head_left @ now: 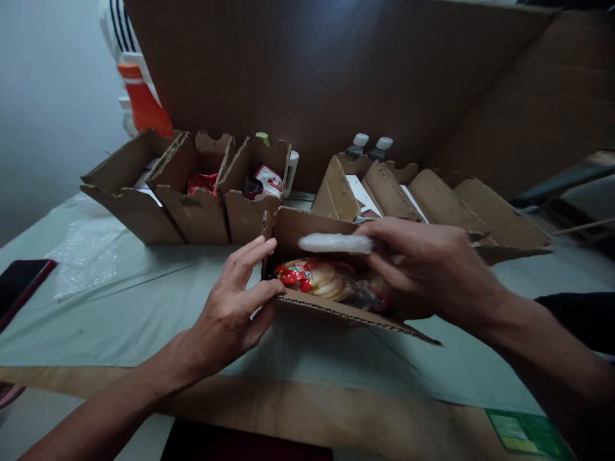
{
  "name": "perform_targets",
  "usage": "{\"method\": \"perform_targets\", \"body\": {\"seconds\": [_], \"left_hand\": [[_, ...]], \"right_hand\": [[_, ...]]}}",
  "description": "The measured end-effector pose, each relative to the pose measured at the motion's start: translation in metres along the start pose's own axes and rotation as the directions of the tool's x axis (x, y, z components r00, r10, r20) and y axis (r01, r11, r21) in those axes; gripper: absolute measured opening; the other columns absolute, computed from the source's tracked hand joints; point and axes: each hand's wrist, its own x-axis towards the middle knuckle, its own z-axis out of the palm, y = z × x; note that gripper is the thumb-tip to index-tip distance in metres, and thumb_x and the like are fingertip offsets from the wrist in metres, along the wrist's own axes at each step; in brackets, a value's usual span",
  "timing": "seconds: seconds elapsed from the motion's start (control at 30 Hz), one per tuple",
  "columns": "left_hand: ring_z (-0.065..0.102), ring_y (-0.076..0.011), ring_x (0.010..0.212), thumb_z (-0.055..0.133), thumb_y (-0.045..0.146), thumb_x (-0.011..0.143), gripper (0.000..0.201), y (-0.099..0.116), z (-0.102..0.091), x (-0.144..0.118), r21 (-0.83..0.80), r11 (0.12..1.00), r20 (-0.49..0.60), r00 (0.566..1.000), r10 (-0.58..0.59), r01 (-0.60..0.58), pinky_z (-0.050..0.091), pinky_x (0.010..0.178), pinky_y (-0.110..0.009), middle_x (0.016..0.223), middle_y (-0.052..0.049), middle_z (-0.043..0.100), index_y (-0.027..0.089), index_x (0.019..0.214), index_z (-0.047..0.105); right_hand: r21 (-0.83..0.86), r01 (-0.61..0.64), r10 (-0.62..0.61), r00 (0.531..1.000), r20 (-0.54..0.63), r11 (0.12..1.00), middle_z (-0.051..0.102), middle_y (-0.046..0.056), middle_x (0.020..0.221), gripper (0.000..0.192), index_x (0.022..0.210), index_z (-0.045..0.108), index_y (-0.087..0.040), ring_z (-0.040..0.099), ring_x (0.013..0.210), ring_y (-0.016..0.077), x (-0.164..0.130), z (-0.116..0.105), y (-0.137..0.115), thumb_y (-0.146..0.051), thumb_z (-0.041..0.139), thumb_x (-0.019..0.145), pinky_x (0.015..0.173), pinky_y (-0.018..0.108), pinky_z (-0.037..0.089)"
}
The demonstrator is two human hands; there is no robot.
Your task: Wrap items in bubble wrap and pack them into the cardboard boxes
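Note:
In front of me is an open cardboard box (pixel 307 223), holding a clear food packet (pixel 331 280) with red print and pale yellow contents. My left hand (pixel 230 298) grips the box's left end, its thumb on the near edge and its fingers at the corner. My right hand (pixel 423 266) pinches one end of a slim, whitish translucent piece of folded bubble wrap (pixel 331 242). That piece is held level above the packet, between the box's walls. Whether something is inside the wrap cannot be made out.
Behind stand cardboard bins (pixel 192 214) with red packets, and more bins (pixel 432 198) to the right. Two white-capped bottles (pixel 368 146) and an orange bottle (pixel 144 102) are farther back. Bubble wrap (pixel 89 256) and a phone (pixel 24 282) lie left.

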Motion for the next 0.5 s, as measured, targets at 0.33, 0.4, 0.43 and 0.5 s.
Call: {"method": "perform_targets", "body": {"seconds": [0.33,0.4,0.43,0.5], "left_hand": [[0.042,-0.0337,0.149,0.058,-0.002,0.087,0.026,-0.006,0.003,0.003,-0.045,0.997,0.002,0.998,0.055,-0.055,0.046,0.116,-0.054,0.153,-0.02,0.047,0.016,0.104,0.065],[0.042,-0.0332,0.148,0.058,-0.002,0.087,0.025,-0.007,0.005,0.004,-0.045,0.997,0.004,0.998,0.062,-0.062,0.046,0.116,-0.053,0.153,-0.02,0.049,0.016,0.104,0.064],[0.043,-0.0329,0.148,0.058,-0.001,0.088,0.025,-0.007,0.005,0.004,-0.047,0.997,0.004,0.998,0.064,-0.063,0.046,0.116,-0.053,0.152,-0.019,0.05,0.017,0.104,0.064],[0.045,-0.0315,0.148,0.058,-0.001,0.089,0.025,-0.007,0.007,0.005,-0.052,0.997,0.004,0.998,0.058,-0.058,0.046,0.117,-0.053,0.152,-0.016,0.051,0.018,0.104,0.063]], "right_hand": [[-0.047,0.176,-0.111,0.781,0.614,0.983,0.077,0.01,0.09,0.021,0.103,0.073,-0.018,0.071,0.082,0.0249,0.078,0.068,-0.025,-0.019,0.052,0.098,0.061,0.031,0.035],[0.037,0.145,-0.133,0.74,0.66,0.989,0.077,0.01,0.089,0.024,0.103,0.074,-0.018,0.07,0.079,0.0228,0.083,0.08,-0.024,-0.021,0.05,0.099,0.061,0.03,0.036],[0.085,0.13,-0.153,0.717,0.68,0.988,0.077,0.009,0.089,0.025,0.105,0.073,-0.017,0.07,0.077,0.0213,0.085,0.082,-0.024,-0.021,0.049,0.099,0.061,0.03,0.037],[0.145,0.062,-0.148,0.678,0.72,0.988,0.077,0.007,0.091,0.023,0.111,0.073,-0.019,0.069,0.075,0.0187,0.088,0.077,-0.024,-0.018,0.055,0.095,0.062,0.029,0.04]]}}
